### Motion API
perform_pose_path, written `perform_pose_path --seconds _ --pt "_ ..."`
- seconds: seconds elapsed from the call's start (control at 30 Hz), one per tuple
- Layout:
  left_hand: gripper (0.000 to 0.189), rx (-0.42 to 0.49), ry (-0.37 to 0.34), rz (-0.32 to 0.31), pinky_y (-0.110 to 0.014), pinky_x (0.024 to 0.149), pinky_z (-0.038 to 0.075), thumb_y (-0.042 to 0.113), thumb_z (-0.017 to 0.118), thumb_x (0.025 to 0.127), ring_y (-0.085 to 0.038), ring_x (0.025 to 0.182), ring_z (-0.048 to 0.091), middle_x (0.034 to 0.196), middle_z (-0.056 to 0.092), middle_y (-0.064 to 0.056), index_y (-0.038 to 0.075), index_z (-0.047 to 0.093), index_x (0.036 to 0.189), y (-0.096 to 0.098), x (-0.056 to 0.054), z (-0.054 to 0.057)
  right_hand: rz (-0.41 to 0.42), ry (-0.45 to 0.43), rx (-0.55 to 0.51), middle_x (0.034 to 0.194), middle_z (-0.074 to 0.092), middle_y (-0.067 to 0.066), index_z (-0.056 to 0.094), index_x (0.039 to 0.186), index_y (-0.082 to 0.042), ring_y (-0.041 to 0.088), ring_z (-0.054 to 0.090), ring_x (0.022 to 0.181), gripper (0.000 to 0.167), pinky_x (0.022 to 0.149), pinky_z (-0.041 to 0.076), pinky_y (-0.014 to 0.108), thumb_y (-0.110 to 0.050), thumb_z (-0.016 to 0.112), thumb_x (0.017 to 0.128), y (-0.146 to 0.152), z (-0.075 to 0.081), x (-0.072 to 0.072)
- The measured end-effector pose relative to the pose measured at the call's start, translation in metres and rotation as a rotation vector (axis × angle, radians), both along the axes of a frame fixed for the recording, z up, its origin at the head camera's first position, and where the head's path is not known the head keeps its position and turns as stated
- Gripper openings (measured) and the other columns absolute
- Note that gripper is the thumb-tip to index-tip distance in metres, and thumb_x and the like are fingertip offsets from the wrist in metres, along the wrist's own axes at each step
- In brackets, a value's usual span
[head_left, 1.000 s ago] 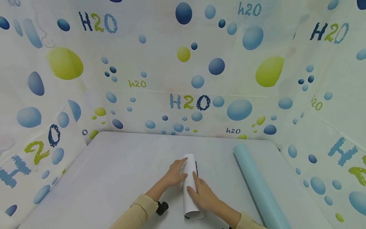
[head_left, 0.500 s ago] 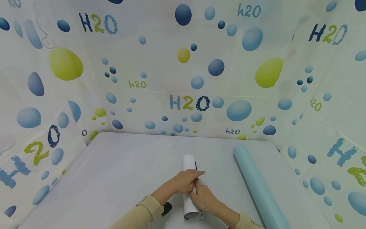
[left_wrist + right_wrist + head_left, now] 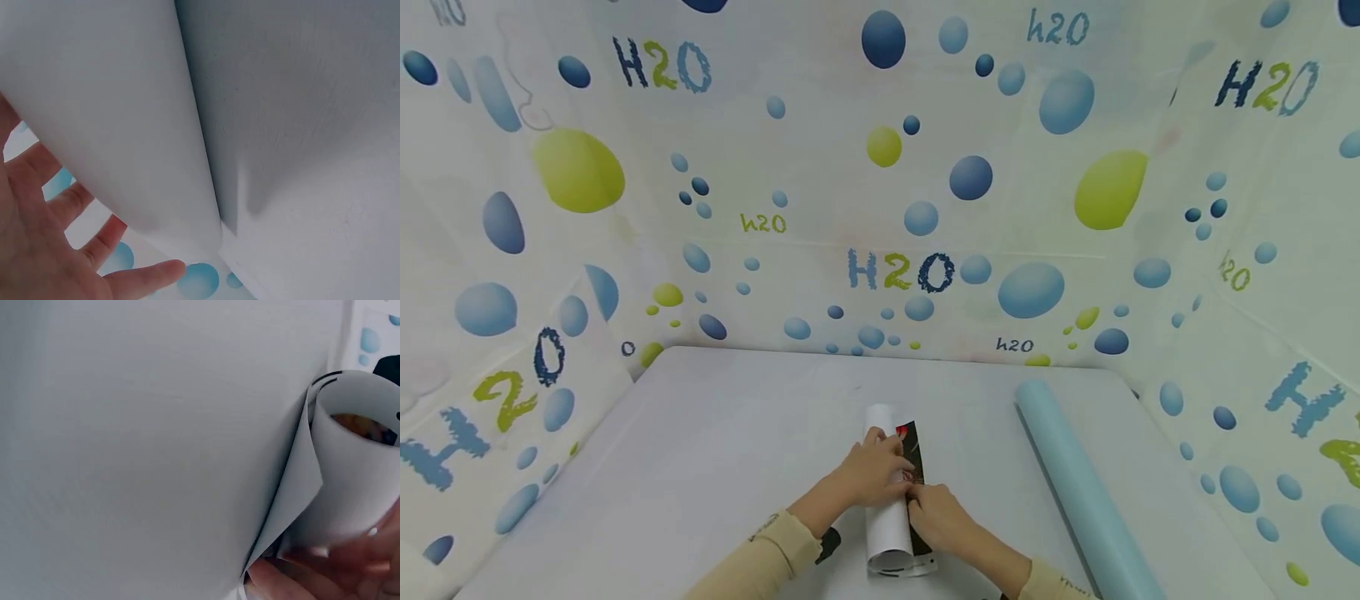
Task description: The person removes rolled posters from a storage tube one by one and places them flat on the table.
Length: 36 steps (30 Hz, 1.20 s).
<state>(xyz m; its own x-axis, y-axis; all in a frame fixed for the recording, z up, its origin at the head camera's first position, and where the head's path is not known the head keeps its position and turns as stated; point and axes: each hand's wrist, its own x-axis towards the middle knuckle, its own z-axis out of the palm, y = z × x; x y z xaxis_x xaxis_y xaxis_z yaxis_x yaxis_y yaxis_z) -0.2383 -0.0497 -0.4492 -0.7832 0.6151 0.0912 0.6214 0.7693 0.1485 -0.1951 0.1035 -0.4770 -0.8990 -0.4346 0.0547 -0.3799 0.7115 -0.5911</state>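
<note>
A rolled poster [image 3: 888,521], white on the outside, lies lengthwise on the white table. Its loose edge is lifted on the right, baring a dark printed strip [image 3: 913,450] with a bit of red. My left hand [image 3: 874,471] rests across the roll; in the left wrist view its fingers [image 3: 100,244] are spread and fairly straight against the paper. My right hand [image 3: 942,517] pinches the loose edge. The right wrist view shows the roll's open end [image 3: 359,403], with colored print inside and the paper flap [image 3: 290,487] standing off the roll by the right fingertips.
A long light-blue roll [image 3: 1086,492] lies on the right of the table [image 3: 760,417]. Fabric walls [image 3: 805,150] printed with bubbles and "H2O" stand around the table. A black wrist-worn piece [image 3: 828,546] shows beneath the left sleeve.
The roll has shifted slightly left and its loose edge has opened to the right, uncovering the dark print. My left hand moved across onto the roll; the right hand now pinches the edge.
</note>
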Motion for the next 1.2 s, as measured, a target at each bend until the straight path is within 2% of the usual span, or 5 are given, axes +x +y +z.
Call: perform_pose_path --seconds 0.13,0.33,0.5,0.83,1.2 --pt "0.019 0.011 -0.016 0.013 -0.055 0.081 0.044 0.036 0.065 0.08 -0.028 0.112 0.04 0.118 0.052 -0.006 0.02 0.072 0.089 -0.004 0.003 0.0 0.03 0.076 0.195 0.079 0.066 0.013 0.066 0.101 0.004 0.015 0.055 0.057 0.024 0.046 0.042 0.025 -0.011 0.056 0.085 -0.002 -0.003 0.002" --pt "0.017 -0.033 -0.106 0.033 -0.06 0.09 0.037 0.028 0.06 0.083 -0.032 0.13 0.029 0.128 0.05 -0.003 0.02 0.072 0.092 -0.008 0.005 -0.002 0.013 0.123 0.443 0.112 0.061 0.02 0.062 0.113 0.001 0.033 0.06 0.099 0.052 0.08 0.05 0.041 -0.034 0.072 0.077 -0.005 -0.002 0.006" --pt "0.022 -0.036 -0.15 0.062 -0.062 0.091 0.035 0.024 0.051 0.088 -0.032 0.133 0.025 0.129 0.05 -0.002 0.019 0.07 0.097 -0.011 0.009 -0.002 0.003 0.108 0.481 0.113 0.06 0.02 0.063 0.114 -0.001 0.033 0.06 0.099 0.063 0.08 0.05 0.041 -0.043 0.074 0.068 -0.001 0.0 0.004" --pt "0.036 -0.078 -0.018 0.107 -0.06 0.087 0.038 0.045 0.068 0.074 -0.032 0.125 0.033 0.122 0.05 -0.003 0.021 0.067 0.1 -0.017 0.006 -0.005 -0.021 0.076 0.489 0.097 0.065 0.013 0.066 0.109 -0.003 0.029 0.06 0.091 0.061 0.079 0.049 0.04 -0.039 0.081 0.062 0.011 0.009 -0.004" --pt "0.022 -0.132 -0.077 0.224 -0.066 0.089 0.032 0.037 0.057 0.084 -0.034 0.13 0.026 0.131 0.046 -0.004 0.021 0.071 0.09 -0.031 0.007 -0.006 -0.077 0.068 0.493 0.097 0.065 0.014 0.068 0.105 -0.002 0.031 0.06 0.092 0.061 0.078 0.049 0.043 -0.036 0.085 0.057 0.023 0.01 -0.006"
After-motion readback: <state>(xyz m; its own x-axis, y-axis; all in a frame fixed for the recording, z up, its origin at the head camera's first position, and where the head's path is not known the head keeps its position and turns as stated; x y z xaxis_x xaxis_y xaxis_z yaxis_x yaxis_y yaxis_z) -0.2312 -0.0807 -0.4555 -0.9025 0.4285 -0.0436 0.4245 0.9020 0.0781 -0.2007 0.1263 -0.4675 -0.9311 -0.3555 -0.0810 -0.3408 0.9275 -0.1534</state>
